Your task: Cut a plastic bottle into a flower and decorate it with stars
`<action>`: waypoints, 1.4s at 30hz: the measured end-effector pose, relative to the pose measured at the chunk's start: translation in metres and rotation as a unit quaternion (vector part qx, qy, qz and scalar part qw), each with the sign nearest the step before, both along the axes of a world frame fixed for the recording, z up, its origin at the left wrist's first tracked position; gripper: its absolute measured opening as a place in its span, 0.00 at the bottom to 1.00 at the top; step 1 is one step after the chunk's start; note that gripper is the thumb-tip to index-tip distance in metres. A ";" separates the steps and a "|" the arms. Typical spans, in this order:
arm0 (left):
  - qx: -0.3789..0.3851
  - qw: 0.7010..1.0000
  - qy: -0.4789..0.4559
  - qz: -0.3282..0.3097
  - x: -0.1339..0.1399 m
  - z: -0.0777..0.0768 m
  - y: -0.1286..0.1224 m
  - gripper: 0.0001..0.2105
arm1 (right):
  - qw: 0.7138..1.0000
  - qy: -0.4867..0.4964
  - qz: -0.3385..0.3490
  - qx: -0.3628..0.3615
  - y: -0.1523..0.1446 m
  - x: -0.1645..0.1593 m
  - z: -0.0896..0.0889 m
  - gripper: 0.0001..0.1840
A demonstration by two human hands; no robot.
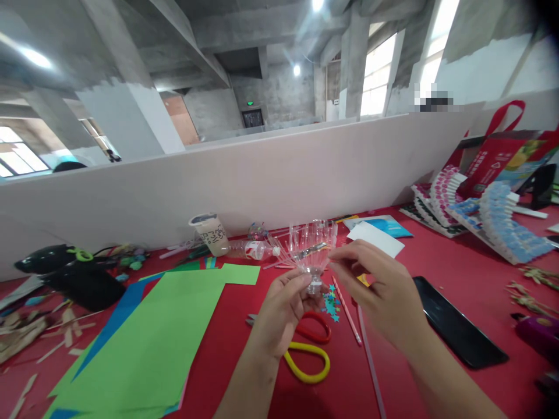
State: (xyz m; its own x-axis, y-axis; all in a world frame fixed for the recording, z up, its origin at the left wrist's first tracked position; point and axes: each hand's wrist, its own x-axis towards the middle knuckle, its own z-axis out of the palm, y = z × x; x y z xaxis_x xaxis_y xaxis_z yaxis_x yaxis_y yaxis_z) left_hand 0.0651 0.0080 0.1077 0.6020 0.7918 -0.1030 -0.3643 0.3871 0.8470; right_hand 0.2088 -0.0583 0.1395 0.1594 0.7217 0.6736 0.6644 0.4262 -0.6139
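Observation:
My left hand (286, 308) is closed around the neck of a clear cut plastic bottle (313, 247), whose wall is slit into thin strips that fan upward. At the bottle's right side, my right hand (375, 279) has its thumb and forefinger pinched on the edge of a strip. The exact spot under those fingertips is hard to make out. Below my hands lie scissors (308, 378) with one yellow and one red handle loop. Blue-green star sequins (332, 305) are scattered just right of the bottle neck. A pink striped pencil (347, 311) rests near my right hand.
Green paper sheets (174, 326) cover the left. A black phone (458, 323) lies at right. A whole plastic bottle (248, 250) and a cup (208, 233) stand before the white partition (262, 174). Folded paper crafts (498, 215) and a red bag (493, 163) sit far right.

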 end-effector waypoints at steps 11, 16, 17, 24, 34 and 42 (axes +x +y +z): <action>0.011 1.000 0.011 -0.018 0.000 0.000 0.001 0.05 | 1.000 0.000 0.012 -0.022 0.004 -0.001 -0.004 0.12; 0.025 0.999 0.023 -0.027 0.000 0.003 0.000 0.05 | 0.999 -0.008 0.002 -0.047 0.004 -0.002 -0.003 0.12; 0.028 0.999 0.027 -0.026 0.000 0.003 0.000 0.05 | 0.998 -0.011 -0.002 -0.055 0.004 -0.003 -0.003 0.12; 0.031 0.998 0.048 -0.019 0.001 0.003 -0.001 0.04 | 0.994 -0.040 -0.034 -0.098 0.007 -0.002 -0.006 0.12; 0.006 1.000 0.019 -0.022 0.001 -0.002 0.004 0.07 | 0.996 -0.020 -0.038 -0.080 0.006 -0.004 -0.006 0.12; 0.005 1.000 0.028 -0.012 0.002 -0.001 0.005 0.06 | 0.996 -0.045 -0.048 -0.063 0.009 -0.004 -0.008 0.11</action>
State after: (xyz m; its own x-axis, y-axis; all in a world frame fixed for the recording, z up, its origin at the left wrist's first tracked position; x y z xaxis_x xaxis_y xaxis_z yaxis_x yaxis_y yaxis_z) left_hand 0.0672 0.0127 0.1070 0.6143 0.7785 -0.1290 -0.3073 0.3865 0.8696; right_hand 0.2047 -0.0498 0.1314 0.1745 0.7856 0.5937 0.7525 0.2825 -0.5949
